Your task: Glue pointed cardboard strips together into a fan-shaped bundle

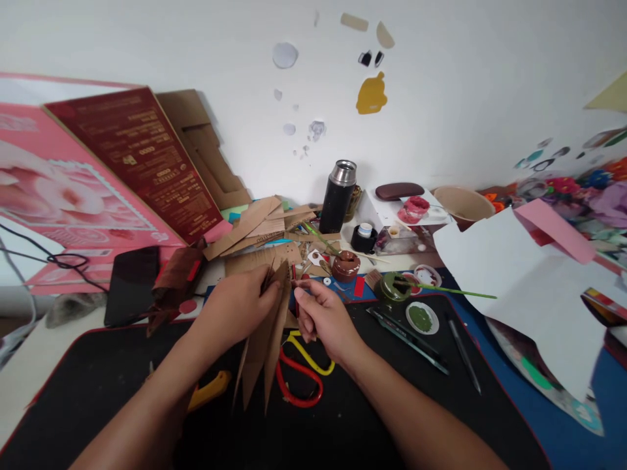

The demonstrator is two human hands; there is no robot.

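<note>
1. Flat, brown cardboard pieces with long straight edges and pointed lower ends stand upright between the hands, over a dark, red-edged mat on the worktop.
2. At eleven o'clock from the pieces, the left hand has its grip pinching their upper ends.
3. Near two o'clock, the right hand has curled fingers close by the pieces; I cannot tell what, if anything, its grip pinches. A thin red item shows just beside its fingertips.
4. Between four and five o'clock lie scissors with smooth, looped red and yellow handles.
5. At twelve o'clock, cardboard scraps overlap in a loose heap.
6. Between one and two o'clock, a round jar contains brown paint; at two, another jar has green paint, a green-handled brush reaching out from it. At three, a shallow white dish contains green paint.
7. A beige bowl sits farther out at two o'clock, its contents hard to make out.
8. Near eight o'clock, the left forearm partly hides a yellow-handled tool.
</note>
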